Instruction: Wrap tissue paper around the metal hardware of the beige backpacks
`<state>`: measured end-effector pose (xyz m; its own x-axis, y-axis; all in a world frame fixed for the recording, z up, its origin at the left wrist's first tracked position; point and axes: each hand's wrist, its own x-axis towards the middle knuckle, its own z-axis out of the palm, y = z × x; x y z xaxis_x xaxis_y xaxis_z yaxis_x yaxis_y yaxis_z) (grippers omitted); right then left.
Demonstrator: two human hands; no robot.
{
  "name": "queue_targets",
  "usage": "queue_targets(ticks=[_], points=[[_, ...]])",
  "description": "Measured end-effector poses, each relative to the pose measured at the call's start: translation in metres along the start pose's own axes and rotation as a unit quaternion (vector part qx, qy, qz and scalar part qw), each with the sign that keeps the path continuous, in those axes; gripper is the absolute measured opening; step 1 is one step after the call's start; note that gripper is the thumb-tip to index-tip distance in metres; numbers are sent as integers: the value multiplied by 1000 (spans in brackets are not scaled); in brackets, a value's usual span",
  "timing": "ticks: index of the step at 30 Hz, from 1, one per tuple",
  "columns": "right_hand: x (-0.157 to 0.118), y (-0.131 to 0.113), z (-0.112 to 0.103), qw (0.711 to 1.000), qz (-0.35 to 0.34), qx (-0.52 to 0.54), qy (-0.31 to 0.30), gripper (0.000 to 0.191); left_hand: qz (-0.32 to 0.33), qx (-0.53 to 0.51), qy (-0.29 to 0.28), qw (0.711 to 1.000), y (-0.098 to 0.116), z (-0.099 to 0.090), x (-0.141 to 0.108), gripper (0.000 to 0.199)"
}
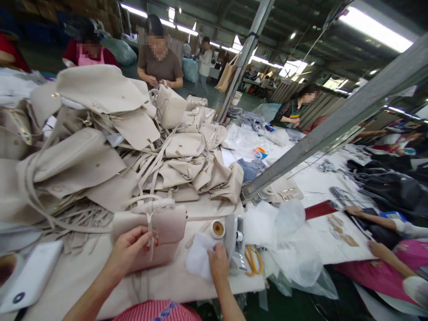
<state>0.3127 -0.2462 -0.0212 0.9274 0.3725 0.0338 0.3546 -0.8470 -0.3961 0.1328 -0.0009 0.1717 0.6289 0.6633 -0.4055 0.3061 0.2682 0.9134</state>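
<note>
A pale beige, box-shaped handbag with a smooth leather-look flap (170, 223) lies on the near part of the table, its top handle and a narrow beige strap (150, 223) across the front. The left hand (132, 245) pinches that strap between thumb and fingertips beside small metal fittings. The right hand (219, 263) has its fingers curled together at the edge of a folded white cloth (199, 256); whether they grip it I cannot tell.

A heap of similar beige bags (103, 89) crowds the handbag's far side. Some bare room lies nearer the person; rightward, a small round white pot (218, 229) and yellow-handled scissors (254, 261) sit close.

The cream-covered table (182, 285) stands in a strip-lit workshop, co-workers around it, a slanting grey metal post (334, 122) rising beyond.
</note>
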Motion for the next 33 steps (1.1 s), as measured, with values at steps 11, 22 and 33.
queue_targets(ticks=[11,22,33], points=[[-3,-17,-35,981,-30,186,-39,11,0,-21,-8,1000,0,0,2,41],[-7,-81,-97,797,86,537,-264,64,-25,-126,-38,991,11,0,-15,35],[-14,-159,-132,620,40,635,-459,72,-52,-211,-17,976,34,-3,-43,44]])
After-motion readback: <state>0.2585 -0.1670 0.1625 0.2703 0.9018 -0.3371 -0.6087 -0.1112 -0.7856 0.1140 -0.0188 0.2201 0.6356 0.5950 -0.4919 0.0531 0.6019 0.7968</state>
